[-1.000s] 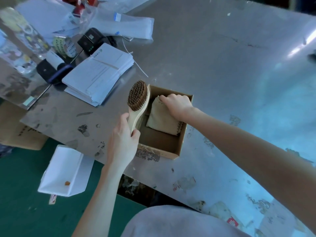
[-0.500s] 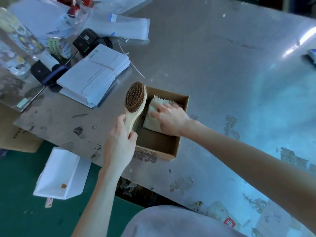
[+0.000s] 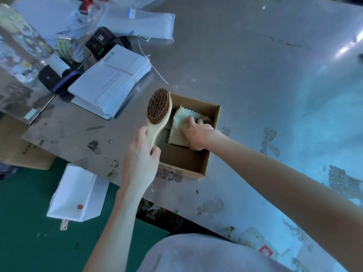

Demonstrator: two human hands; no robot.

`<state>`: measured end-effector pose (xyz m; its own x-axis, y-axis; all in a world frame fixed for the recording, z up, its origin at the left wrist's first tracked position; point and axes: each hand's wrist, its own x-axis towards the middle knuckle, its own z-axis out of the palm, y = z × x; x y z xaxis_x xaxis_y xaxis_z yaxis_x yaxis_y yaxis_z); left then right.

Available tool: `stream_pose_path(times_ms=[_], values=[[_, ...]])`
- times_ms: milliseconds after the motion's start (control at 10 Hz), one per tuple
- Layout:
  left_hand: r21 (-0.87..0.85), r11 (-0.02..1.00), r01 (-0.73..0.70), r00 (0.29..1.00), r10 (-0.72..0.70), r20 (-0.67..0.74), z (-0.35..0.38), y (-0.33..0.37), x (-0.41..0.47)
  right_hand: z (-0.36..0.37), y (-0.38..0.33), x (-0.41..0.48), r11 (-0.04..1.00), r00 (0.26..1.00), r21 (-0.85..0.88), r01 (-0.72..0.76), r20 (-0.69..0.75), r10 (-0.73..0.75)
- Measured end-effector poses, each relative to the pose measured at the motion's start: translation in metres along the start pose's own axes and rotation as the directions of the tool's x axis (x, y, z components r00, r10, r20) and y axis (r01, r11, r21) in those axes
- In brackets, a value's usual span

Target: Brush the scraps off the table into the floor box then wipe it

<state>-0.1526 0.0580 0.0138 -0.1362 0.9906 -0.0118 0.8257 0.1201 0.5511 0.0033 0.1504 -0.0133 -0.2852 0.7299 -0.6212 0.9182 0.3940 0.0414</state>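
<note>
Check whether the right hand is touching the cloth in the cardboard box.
Touching. Head view shows the right hand pressed on the cloth, fingers curled over its edge.

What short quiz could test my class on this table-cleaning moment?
1. True or false: the left hand grips the wooden brush by its handle.
2. The right hand grips a cloth lying in: A) the cardboard box, B) a bucket, C) a drawer.
3. What lies inside the white floor box?
Key: 1 true; 2 A; 3 a small orange scrap.
</note>
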Motion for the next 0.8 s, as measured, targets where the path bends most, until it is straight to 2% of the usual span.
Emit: stream_pose_path(times_ms=[100, 300, 400, 500, 700, 800], values=[[0.009, 1.0, -0.021, 1.0, 0.021, 0.0, -0.002, 0.004, -0.002, -0.008, 0.005, -0.008, 0.998, 0.999, -0.046, 0.031, -0.03, -0.033], [0.058, 0.991, -0.118, 0.993, 0.117, 0.015, 0.005, 0.013, -0.004, -0.01, 0.03, -0.04, 0.993, 0.94, -0.063, 0.097, -0.321, -0.112], [0.119, 0.983, -0.141, 0.989, 0.135, 0.06, 0.019, 0.017, 0.0, 0.001, 0.043, -0.045, 0.992, 0.865, 0.001, 0.128, -0.489, -0.111], [0.233, 0.959, -0.159, 0.985, 0.138, 0.103, 0.03, 0.023, 0.007, 0.018, 0.049, -0.042, 0.985, 0.795, 0.102, 0.139, -0.604, -0.05], [0.383, 0.909, -0.165, 0.985, 0.13, 0.117, 0.037, 0.031, 0.008, 0.049, 0.049, -0.034, 0.93, 0.656, 0.275, 0.245, -0.753, 0.05], [0.408, 0.899, -0.158, 0.985, 0.113, 0.132, 0.038, 0.03, 0.01, 0.057, 0.048, -0.031, 0.861, 0.635, 0.404, 0.31, -0.762, 0.129]])
